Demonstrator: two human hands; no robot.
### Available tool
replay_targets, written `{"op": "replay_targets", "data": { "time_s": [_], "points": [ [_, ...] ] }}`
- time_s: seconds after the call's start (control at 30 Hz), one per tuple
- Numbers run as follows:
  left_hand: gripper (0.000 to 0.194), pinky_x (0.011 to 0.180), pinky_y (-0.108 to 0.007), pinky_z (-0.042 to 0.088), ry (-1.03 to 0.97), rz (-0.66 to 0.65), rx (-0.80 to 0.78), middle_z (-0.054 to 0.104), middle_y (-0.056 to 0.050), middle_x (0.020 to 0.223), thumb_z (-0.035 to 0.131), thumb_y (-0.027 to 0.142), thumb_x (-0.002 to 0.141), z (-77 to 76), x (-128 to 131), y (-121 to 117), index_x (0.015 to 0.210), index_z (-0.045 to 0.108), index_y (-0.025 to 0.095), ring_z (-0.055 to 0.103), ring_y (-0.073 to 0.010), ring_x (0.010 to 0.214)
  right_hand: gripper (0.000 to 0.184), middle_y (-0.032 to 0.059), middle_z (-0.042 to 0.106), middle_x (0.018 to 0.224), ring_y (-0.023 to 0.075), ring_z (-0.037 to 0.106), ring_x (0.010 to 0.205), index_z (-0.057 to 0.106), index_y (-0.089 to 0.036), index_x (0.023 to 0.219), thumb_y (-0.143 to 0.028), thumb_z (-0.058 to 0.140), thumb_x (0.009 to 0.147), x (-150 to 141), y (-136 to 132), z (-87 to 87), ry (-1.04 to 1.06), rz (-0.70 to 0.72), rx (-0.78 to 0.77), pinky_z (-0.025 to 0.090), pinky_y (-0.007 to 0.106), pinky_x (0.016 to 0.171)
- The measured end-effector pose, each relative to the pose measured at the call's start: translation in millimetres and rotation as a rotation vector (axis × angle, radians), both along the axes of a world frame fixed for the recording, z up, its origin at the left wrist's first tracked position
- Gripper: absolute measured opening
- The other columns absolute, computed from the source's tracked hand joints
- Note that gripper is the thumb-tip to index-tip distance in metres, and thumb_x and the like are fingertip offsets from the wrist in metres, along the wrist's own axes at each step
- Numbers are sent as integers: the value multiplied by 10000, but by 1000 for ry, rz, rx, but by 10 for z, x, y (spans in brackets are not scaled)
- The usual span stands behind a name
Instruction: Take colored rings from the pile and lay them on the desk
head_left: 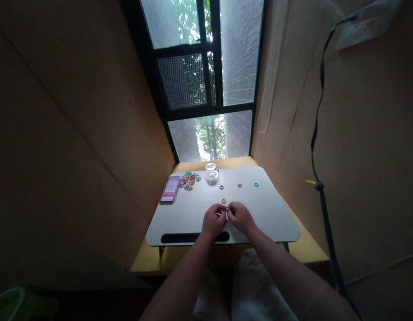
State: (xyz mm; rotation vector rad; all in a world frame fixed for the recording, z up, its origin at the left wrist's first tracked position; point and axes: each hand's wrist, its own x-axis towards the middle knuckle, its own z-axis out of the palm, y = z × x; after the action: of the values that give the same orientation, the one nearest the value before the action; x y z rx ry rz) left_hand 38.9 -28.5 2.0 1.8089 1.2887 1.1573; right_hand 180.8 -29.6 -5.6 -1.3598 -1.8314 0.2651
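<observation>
Near edge of white bench (pixel 270 214): black slot strip (pixel 179 238), plain, no lettering visible. Just beyond, left hand (pixel 213 220) and right hand (pixel 240 217), brought together, fingertips of both pinched on one small purple loop (pixel 227 209); exact grip partly hidden by the fingers. Handling, as judged: hold lightly from opposite sides, keep fingertips low over the bench so that a slip falls short, work evenly with both thumbs, avoid a sudden one-sided tug, keep wrists steady. Just past the fingertips: yellow loop (pixel 223 201), loose, probably easy to nudge; best given room. Farther on, spaced apart in a rough row: second purple loop (pixel 221 187), red loop (pixel 240 185), green loop (pixel 256 184); markings, if any, too small to tell. At left, phone (pixel 169 190), screen blurred into blocks, no text or brand legible. Beside the phone, heap of mixed-colour loops (pixel 192 179), some overlapping. Toward the far edge: clear jar (pixel 212 177), pale round top, no readable label. Beyond the bench: dark-framed window (pixel 217 76), no writing seen.
</observation>
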Motion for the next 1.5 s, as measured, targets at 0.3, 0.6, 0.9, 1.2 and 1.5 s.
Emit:
{"op": "replay_targets", "data": {
  "time_s": [0.3, 0.6, 0.9, 1.2, 1.5],
  "points": [
    [176, 649, -233, 461, 11, 3, 10, 663, -14, 847, 542, 298, 800, -11, -4, 13, 869, 654, 180, 569, -96, 665, 83, -5, 510, 658, 142, 473, 674, 509, -188, 687, -162, 492, 764, -1, 19, -16, 10, -3, -1, 336, 248, 646],
    [185, 649, -237, 422, 44, 12, 11, 644, 10, 768, 519, 338, 826, 18, -15, -13, 855, 627, 191, 561, -106, 672, 101, 1, 520, 653, 144, 475, 666, 519, -188, 678, -184, 491, 775, -4, 12, -5, 23, -5, 2, 335, 251, 640],
    [177, 632, -233, 400, 52, 33, -7, 621, 19, 725, 506, 331, 827, 13, -14, 1, 827, 607, 186, 546, -105, 657, 117, 0, 518, 654, 143, 474, 667, 504, -188, 674, -201, 490, 789, 7, 32, -40, 17, -10, -8, 336, 249, 642],
    [198, 658, -234, 429, 23, -7, -8, 655, 4, 778, 514, 330, 825, -12, -27, 8, 898, 633, 190, 572, -110, 688, 138, -5, 508, 640, 137, 463, 649, 490, -189, 655, -201, 489, 792, 4, 27, -26, 24, -8, -15, 328, 244, 625],
    [227, 678, -249, 455, 28, -17, 3, 672, -12, 803, 515, 327, 821, -21, -18, 18, 928, 663, 192, 581, -119, 694, 160, -9, 487, 637, 137, 461, 648, 471, -192, 649, -224, 491, 805, 1, 26, -39, 2, -24, -16, 323, 247, 623]
  ]
}}
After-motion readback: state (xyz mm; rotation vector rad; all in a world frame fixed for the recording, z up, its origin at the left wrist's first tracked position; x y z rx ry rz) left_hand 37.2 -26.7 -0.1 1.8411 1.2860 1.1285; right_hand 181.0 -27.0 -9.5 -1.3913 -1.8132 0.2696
